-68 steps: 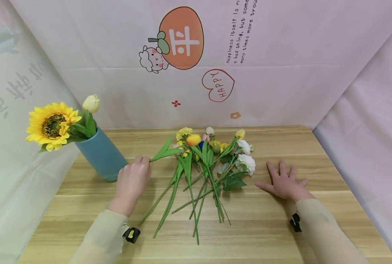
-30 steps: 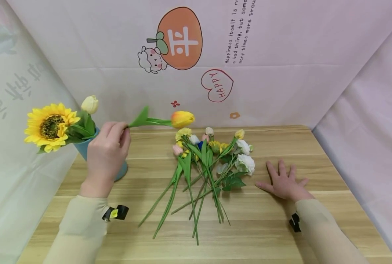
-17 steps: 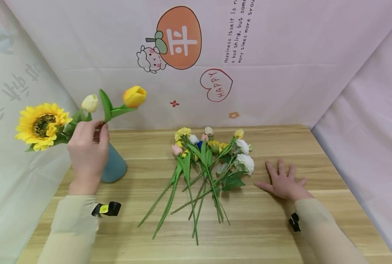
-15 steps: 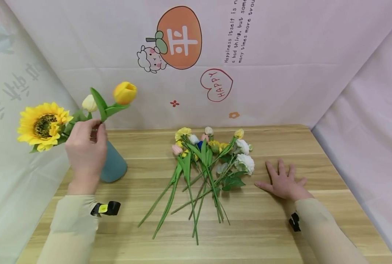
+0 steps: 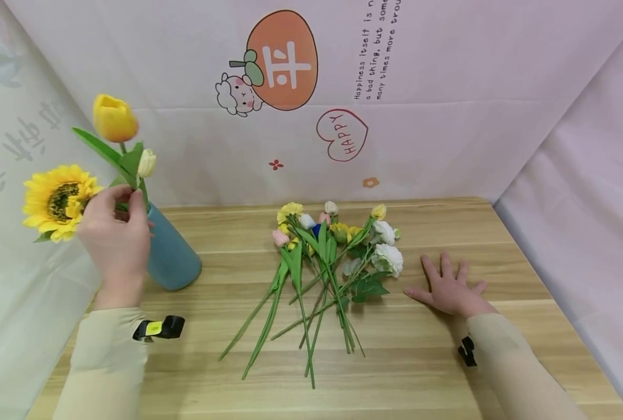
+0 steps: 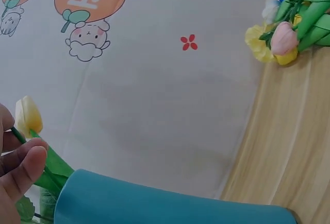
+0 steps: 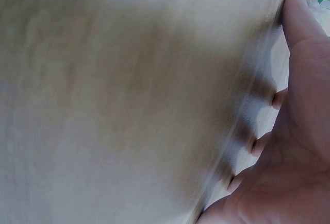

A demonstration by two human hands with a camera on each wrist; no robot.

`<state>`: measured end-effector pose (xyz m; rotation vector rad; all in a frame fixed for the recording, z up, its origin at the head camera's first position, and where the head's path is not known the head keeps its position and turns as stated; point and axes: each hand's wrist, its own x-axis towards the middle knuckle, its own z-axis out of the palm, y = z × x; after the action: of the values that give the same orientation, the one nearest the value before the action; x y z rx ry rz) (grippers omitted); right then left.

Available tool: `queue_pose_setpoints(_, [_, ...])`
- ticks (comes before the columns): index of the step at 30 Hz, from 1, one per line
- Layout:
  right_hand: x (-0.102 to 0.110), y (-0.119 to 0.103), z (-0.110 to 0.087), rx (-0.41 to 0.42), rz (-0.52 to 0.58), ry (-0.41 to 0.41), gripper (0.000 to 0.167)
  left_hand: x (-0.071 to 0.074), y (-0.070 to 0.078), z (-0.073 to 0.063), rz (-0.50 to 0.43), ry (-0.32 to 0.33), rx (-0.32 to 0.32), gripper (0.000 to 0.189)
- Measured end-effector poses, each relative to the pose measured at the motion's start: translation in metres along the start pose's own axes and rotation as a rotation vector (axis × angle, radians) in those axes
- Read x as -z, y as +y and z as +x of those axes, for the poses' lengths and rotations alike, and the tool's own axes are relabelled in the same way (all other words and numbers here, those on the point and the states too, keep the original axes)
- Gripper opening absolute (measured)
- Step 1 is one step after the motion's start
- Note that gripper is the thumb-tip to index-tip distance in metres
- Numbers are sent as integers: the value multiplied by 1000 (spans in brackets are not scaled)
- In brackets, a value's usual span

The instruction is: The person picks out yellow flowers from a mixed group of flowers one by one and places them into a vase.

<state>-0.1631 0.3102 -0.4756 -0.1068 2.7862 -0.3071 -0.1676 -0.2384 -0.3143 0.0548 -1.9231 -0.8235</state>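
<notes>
My left hand point(image 5: 116, 242) pinches an orange-yellow tulip point(image 5: 115, 119) by its green stem, bloom up, over the mouth of a blue vase point(image 5: 174, 252). In the left wrist view the stem slants down between thumb and fingers beside the vase point(image 6: 170, 199) rim; its lower end is hidden. A large sunflower point(image 5: 59, 201) and a cream tulip point(image 5: 146, 163) stand in the vase, the cream tulip point(image 6: 29, 116) close behind my fingers. My right hand point(image 5: 452, 290) rests on the table with fingers spread, holding nothing; the right wrist view shows its fingertips touching the wood.
Loose artificial flowers lie in a pile mid-table: a pink tulip point(image 5: 280, 238), a yellow carnation-like bloom point(image 5: 290, 212), white blooms point(image 5: 388, 259) and others, stems toward me. A printed cloth point(image 5: 437, 134) hangs behind the wooden table point(image 5: 411, 373).
My left hand took the orange-yellow tulip from the pile, carried it left to the vase and turned it from lying sideways to upright. The right hand has stayed in place.
</notes>
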Motion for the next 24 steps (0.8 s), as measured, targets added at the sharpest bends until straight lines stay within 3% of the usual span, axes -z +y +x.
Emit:
queue_pose_setpoints(6, [-1,1,1,-1,2,1,108,7,1,6,-77,21,202,24])
queue_pose_setpoints(8, [-1,1,1,0,1,1,108,8,0,6,-53,6,230,23])
queue_pose_setpoints(14, [-1,1,1,3,-2,5,108,9,-6,5,128,-52,172,30])
queue_pose_setpoints(20, [-1,0,0,1,5,5,109,12,-9,8,181,-96,243,29])
queue_pose_setpoints(24, [0,0,0,2,4,6,109,15,-13,8,235,-101,229,30])
